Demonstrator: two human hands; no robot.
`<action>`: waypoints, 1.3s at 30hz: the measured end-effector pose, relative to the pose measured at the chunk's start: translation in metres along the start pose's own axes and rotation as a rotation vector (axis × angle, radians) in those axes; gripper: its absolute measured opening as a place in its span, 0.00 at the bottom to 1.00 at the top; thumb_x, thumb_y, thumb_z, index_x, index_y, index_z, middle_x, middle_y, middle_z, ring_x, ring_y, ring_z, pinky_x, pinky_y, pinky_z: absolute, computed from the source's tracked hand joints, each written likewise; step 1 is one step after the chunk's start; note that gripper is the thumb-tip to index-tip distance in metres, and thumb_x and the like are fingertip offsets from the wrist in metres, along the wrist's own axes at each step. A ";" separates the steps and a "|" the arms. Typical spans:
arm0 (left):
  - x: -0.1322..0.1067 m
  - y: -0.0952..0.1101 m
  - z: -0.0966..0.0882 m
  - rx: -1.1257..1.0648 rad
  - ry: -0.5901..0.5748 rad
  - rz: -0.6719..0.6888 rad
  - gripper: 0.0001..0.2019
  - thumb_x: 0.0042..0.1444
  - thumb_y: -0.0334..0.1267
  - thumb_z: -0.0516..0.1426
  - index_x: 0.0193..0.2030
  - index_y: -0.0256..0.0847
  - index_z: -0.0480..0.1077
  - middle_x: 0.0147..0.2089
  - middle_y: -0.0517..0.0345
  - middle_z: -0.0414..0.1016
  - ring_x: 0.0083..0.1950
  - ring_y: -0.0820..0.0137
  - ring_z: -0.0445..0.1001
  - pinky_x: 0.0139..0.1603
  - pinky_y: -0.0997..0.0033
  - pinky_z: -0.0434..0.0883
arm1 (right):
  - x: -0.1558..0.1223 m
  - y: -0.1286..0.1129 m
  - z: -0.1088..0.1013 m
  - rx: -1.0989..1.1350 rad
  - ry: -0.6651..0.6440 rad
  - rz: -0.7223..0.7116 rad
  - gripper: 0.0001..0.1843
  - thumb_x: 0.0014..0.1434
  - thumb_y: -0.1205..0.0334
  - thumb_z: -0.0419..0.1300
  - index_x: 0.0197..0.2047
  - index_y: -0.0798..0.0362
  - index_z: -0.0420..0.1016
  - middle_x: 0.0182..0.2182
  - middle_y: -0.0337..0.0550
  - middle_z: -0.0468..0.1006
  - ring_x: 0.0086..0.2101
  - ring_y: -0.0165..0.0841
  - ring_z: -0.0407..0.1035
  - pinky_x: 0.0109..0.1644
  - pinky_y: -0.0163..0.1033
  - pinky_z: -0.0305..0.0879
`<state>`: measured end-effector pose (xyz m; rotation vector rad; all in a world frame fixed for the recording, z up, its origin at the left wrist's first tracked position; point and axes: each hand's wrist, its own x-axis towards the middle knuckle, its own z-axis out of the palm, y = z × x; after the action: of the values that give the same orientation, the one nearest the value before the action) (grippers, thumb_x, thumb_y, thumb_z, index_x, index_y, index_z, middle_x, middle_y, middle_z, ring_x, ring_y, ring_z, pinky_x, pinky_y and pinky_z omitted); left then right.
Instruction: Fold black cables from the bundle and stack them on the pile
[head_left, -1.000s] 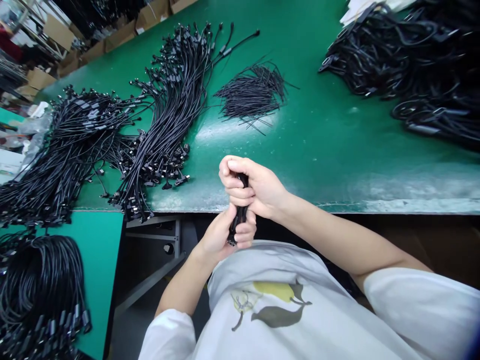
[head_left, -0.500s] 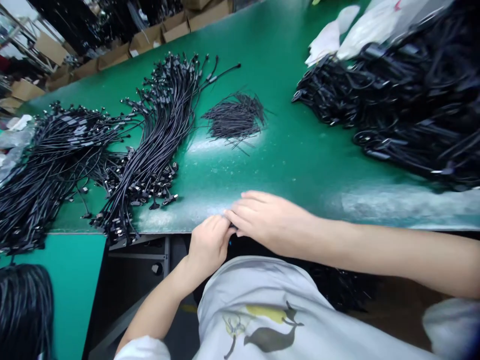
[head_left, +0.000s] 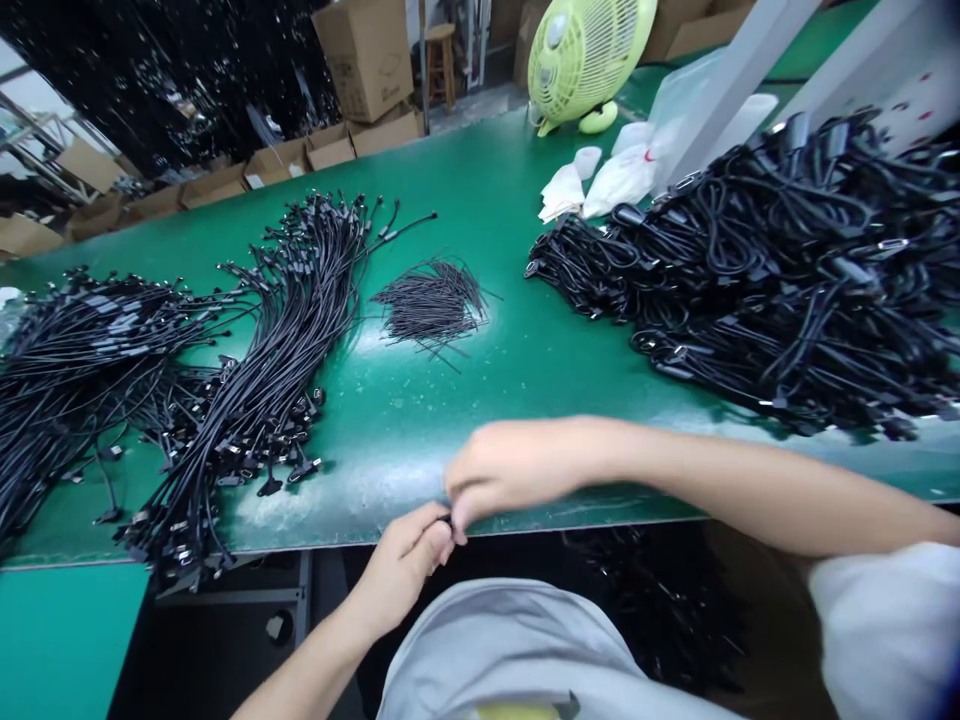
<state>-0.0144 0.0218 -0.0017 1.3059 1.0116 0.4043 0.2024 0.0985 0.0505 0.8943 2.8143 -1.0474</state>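
Both hands meet at the front edge of the green table. My left hand point(head_left: 409, 562) is closed, thumb against fingers, on a small black piece point(head_left: 445, 519) that shows only as a dark sliver; its kind is hidden. From above, my right hand point(head_left: 504, 472) reaches down to the same spot with thumb and fingers pinched together. Beyond the hands lies a pile of short thin black strips, like cable ties point(head_left: 433, 303). To their left, a bundle of black cables with connectors point(head_left: 289, 320) stretches across the table.
More black cables point(head_left: 97, 350) lie at far left. A large heap of coiled black cables point(head_left: 772, 270) covers the right side. White bags point(head_left: 621, 180) and a green fan point(head_left: 585, 62) stand behind it. Open cardboard boxes point(head_left: 277, 160) line the green table's point(head_left: 495, 370) far edge.
The camera view has tilted up, bringing the fan into sight. My right hand has turned from lying over the left fingers to a downward pinch. Both hands stay together at the edge.
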 end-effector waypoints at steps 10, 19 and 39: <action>0.015 0.015 -0.007 -0.697 0.326 0.075 0.16 0.54 0.48 0.62 0.31 0.35 0.67 0.22 0.67 0.54 0.21 0.82 0.49 0.21 0.81 0.50 | 0.019 0.170 -0.079 -0.074 0.693 0.889 0.09 0.56 0.66 0.58 0.25 0.58 0.68 0.26 0.43 0.69 0.30 0.26 0.58 0.39 0.35 0.52; 0.016 0.015 0.001 -0.797 0.261 0.132 0.14 0.58 0.46 0.60 0.39 0.35 0.71 0.23 0.67 0.55 0.22 0.82 0.50 0.21 0.81 0.51 | -0.005 0.042 0.006 0.346 0.604 0.504 0.06 0.60 0.58 0.55 0.38 0.52 0.67 0.28 0.39 0.75 0.27 0.28 0.67 0.33 0.34 0.60; -0.010 -0.002 -0.021 -0.156 0.284 0.147 0.18 0.59 0.41 0.55 0.54 0.39 0.73 0.26 0.59 0.69 0.30 0.71 0.68 0.31 0.74 0.66 | 0.028 -0.055 0.048 -1.091 0.440 -0.475 0.14 0.65 0.71 0.47 0.42 0.59 0.74 0.42 0.52 0.75 0.41 0.37 0.66 0.46 0.44 0.59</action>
<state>-0.0372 0.0260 0.0020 1.2065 1.0975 0.7828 0.1418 0.0502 0.0409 0.3291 3.2408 0.8324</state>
